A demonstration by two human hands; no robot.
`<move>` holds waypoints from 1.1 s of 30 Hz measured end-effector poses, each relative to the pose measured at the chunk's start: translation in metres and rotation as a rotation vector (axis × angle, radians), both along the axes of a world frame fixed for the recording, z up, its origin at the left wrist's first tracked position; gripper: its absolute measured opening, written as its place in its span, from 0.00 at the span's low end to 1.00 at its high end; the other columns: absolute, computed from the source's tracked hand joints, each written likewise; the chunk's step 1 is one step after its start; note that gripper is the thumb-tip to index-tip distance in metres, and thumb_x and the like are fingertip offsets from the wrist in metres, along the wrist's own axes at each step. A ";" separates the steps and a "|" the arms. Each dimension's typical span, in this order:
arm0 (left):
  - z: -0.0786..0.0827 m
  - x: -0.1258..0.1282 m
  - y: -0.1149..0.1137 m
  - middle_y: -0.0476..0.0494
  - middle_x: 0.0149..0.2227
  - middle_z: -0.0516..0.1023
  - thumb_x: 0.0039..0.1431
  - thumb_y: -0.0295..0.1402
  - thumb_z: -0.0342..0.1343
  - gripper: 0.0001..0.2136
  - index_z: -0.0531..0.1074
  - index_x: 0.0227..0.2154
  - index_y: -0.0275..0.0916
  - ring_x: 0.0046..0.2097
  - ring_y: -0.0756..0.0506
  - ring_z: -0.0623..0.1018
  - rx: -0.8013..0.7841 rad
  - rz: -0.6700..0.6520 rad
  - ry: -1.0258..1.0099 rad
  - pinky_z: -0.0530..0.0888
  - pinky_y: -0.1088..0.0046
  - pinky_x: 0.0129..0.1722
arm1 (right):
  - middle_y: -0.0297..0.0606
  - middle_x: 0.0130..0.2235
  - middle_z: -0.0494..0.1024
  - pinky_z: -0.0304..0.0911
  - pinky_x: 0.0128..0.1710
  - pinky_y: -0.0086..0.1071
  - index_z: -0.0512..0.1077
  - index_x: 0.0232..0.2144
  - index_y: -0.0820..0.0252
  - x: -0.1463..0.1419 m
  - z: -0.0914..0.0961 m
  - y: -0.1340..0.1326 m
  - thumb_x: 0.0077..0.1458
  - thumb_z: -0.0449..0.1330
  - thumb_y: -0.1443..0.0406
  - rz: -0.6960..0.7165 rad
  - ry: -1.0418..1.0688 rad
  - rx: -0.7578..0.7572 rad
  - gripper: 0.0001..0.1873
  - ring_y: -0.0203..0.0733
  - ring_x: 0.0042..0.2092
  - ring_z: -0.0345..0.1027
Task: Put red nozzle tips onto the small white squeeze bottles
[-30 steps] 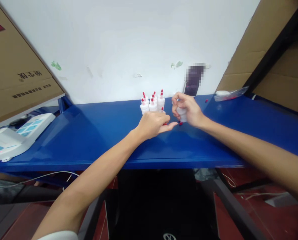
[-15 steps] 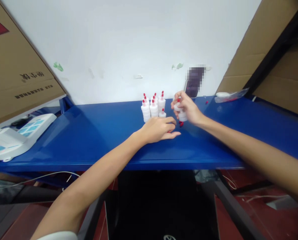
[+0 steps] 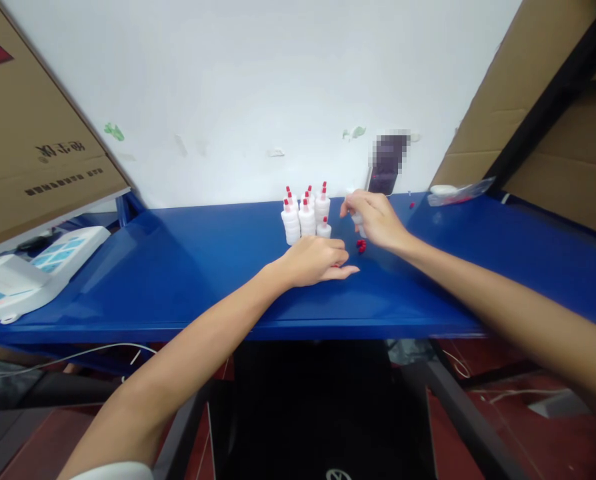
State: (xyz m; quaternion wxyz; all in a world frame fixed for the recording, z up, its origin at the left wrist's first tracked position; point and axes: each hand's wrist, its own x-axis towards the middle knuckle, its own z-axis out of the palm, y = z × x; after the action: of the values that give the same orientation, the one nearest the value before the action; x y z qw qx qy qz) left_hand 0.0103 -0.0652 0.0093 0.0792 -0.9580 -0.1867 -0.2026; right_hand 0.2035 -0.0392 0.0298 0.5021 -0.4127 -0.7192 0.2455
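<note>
Several small white bottles with red caps [image 3: 305,213] stand in a cluster on the blue table [image 3: 203,267], near the wall. My right hand [image 3: 375,220] is closed around one more white bottle [image 3: 357,218] just right of the cluster. My left hand [image 3: 315,260] rests on the table in front of the bottles, fingers curled over something small and red that I cannot make out. A few loose red caps [image 3: 361,247] lie on the table between my two hands.
A white machine with a blue keypad [image 3: 28,270] sits at the table's left end. Cardboard boxes [image 3: 33,133] lean at left and cardboard [image 3: 553,120] at right. A clear bag with white and red parts [image 3: 458,190] lies at the back right. A dark phone [image 3: 385,170] leans on the wall.
My left hand drew back from the bottles toward me and curled its fingers. My right hand lowered its bottle and shifted slightly left toward the cluster.
</note>
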 end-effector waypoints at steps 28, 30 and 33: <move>0.004 0.001 -0.001 0.48 0.25 0.74 0.70 0.49 0.51 0.23 0.71 0.24 0.37 0.26 0.49 0.71 -0.080 0.062 0.096 0.55 0.70 0.26 | 0.39 0.34 0.71 0.62 0.45 0.40 0.80 0.41 0.56 -0.003 -0.007 0.005 0.68 0.47 0.45 -0.013 -0.230 0.217 0.29 0.46 0.39 0.67; 0.004 0.001 0.000 0.49 0.22 0.72 0.68 0.52 0.51 0.24 0.71 0.24 0.38 0.24 0.49 0.69 -0.115 0.075 0.116 0.54 0.71 0.26 | 0.41 0.36 0.76 0.62 0.45 0.39 0.80 0.41 0.57 -0.003 -0.009 0.007 0.68 0.49 0.48 -0.012 -0.241 0.216 0.26 0.45 0.39 0.69; 0.004 0.000 0.000 0.50 0.21 0.69 0.66 0.55 0.52 0.25 0.69 0.24 0.38 0.23 0.49 0.67 -0.156 0.097 0.130 0.53 0.71 0.25 | 0.42 0.38 0.80 0.62 0.43 0.39 0.81 0.43 0.59 -0.005 -0.013 0.012 0.66 0.54 0.54 -0.026 -0.256 0.203 0.21 0.45 0.38 0.70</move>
State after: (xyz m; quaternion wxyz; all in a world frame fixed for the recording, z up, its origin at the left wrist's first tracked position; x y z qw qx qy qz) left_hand 0.0106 -0.0648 0.0130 0.0262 -0.9623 -0.2425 -0.1206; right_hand 0.1988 -0.0273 0.0173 0.4486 -0.3970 -0.7931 0.1103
